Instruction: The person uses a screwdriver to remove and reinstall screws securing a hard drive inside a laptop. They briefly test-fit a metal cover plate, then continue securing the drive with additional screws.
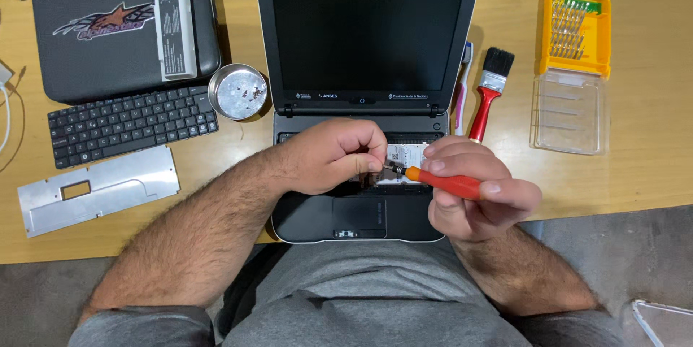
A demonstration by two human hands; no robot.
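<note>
Screwdriver (442,182), red-handled, lay gripped in the right hand (473,192), fingers curled tight around it, just in front of the open laptop (364,65). And the left hand (333,155) pinched its metal tip over the laptop's bared deck! A small metal bowl (238,91) sat just left of the laptop, a detached keyboard (130,124) farther left, and a red brush (489,94) just right of it.

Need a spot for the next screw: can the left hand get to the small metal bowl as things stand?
Probably yes: the metal bowl sits open on the table beside the laptop, nothing between it and the left hand.
</note>
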